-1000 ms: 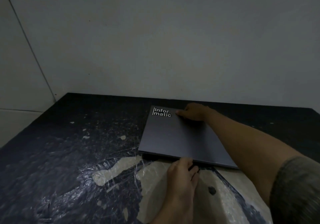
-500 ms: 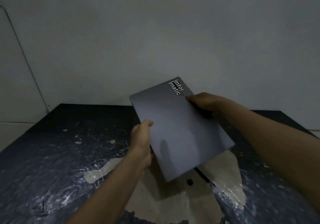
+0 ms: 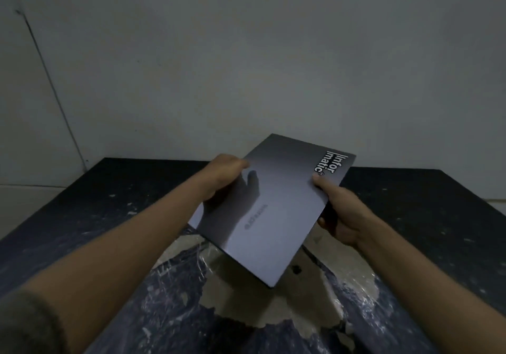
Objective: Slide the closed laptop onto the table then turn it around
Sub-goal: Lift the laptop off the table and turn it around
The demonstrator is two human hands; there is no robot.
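Closed laptop (image 3: 269, 211) held clear of the table (image 3: 427, 205), tilted, one corner pointing down toward the viewer and the opposite end raised toward the wall (image 3: 246, 52). The left hand (image 3: 223, 178) grips the left long edge, fingers wrapped over it; the right hand (image 3: 338, 216) clamps the right edge, thumb on the lid and fingers beneath. The laptop rests on nothing: it hangs above the worn patch (image 3: 273, 307) where the dark, glossy table covering has peeled to a pale underlayer. Judged from this pose, the turning step is in progress and is being done in the air rather than by sliding on the surface; what remains is to finish the rotation and set the machine flat on the table. Whether the sliding step is complete cannot be told from this view. Legible writing: a white sticker (image 3: 330, 165) at the far right corner of the lid reads "Infor matic" in two lines with a registered-trade-mark sign, its text running sideways. A faint embossed maker's mark (image 3: 254, 216) near the lid's centre is too dim to read.
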